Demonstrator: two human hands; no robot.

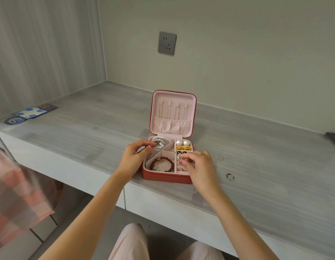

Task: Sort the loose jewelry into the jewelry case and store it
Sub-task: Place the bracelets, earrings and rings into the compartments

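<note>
A red jewelry case [164,177] with a pink lining stands open on the grey desk [88,128], its lid [173,113] upright with several thin chains hanging in it. My left hand [136,156] rests on the case's left wall, fingertips at the pearl bracelet [160,140] in the back left compartment. My right hand [197,166] reaches over the right-hand slots and pinches a small silver piece [180,157]. A dark red bead bracelet [163,163] lies in the front left compartment. Pearl earrings [182,142] and gold earrings [183,147] sit at the back right.
A small cross pendant [221,156] and a silver ring [230,176] lie loose on the desk right of the case. Flat cards and a blue badge [31,112] lie at the far left. A wall socket [167,43] is behind. A dark object [334,137] pokes in at the right edge.
</note>
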